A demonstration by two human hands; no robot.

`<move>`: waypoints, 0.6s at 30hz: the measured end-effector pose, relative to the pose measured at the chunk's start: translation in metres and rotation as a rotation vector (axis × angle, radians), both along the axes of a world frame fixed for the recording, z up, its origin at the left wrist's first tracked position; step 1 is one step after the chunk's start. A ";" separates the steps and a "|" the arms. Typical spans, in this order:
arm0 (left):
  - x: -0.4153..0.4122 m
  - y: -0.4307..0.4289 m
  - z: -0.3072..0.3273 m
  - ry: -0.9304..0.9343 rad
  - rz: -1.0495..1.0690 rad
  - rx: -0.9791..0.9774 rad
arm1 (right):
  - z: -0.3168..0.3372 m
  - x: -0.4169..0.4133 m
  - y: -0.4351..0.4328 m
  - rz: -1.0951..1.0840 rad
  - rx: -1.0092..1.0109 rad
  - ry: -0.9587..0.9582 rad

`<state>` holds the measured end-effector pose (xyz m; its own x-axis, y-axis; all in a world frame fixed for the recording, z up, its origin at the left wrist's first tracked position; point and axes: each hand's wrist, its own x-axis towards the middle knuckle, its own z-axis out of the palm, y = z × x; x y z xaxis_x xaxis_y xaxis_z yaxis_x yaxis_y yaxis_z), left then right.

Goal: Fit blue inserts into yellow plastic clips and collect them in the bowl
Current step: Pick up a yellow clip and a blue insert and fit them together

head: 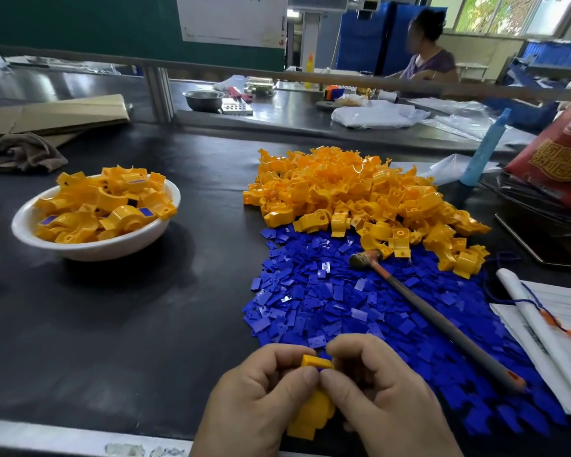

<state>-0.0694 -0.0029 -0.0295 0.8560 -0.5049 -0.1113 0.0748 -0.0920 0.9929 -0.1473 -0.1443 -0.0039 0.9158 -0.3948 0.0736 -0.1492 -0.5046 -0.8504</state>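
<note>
- Both hands meet at the near edge of the bench [145,324], a little right of its middle. The left hand [254,400] and the right hand [386,400] each curl their fingers round the same yellow clip [312,413], with the thumbs tip to tip on top of it.
- The clip's long axis runs from the near edge toward the far edge. Its far end pokes out above the thumbs, and a sliver of a blue insert [323,369] shows under that end. How far the insert is seated cannot be told.
- The bowl [89,250] stands toward the left edge, well apart from the hands, away and to their left. The left hand is the nearer one, so the drop is probably its job.
- The bowl is white and heaped with clips, several showing a blue face.
- The loose inserts [310,291] spread just beyond the hands, and the heap of bare clips [360,192] lies behind them toward the far edge.
- A hammer [442,324] lies across the inserts, its handle slanting toward the right hand's side.
</note>
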 end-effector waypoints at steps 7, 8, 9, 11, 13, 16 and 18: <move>-0.005 -0.001 0.010 0.022 0.040 -0.033 | 0.004 0.005 0.000 0.098 0.419 0.076; -0.005 -0.001 0.011 0.027 0.037 -0.033 | 0.004 0.005 0.000 0.100 0.440 0.064; -0.005 -0.001 0.011 0.032 0.032 -0.028 | 0.003 0.004 0.001 0.105 0.455 0.056; -0.005 0.000 0.011 0.052 0.022 -0.033 | 0.004 0.002 0.002 0.122 0.460 0.033; -0.005 0.000 0.011 0.063 0.020 -0.032 | 0.004 0.000 0.003 0.126 0.427 -0.015; -0.008 0.000 0.014 0.063 0.042 -0.012 | 0.005 -0.003 0.006 0.106 0.320 -0.088; -0.009 0.001 0.017 0.053 0.046 0.009 | 0.006 -0.003 0.008 0.094 0.261 -0.111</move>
<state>-0.0789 -0.0021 -0.0128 0.8712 -0.4636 -0.1616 0.1317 -0.0964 0.9866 -0.1501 -0.1367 0.0023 0.9413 -0.3274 0.0823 -0.0112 -0.2739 -0.9617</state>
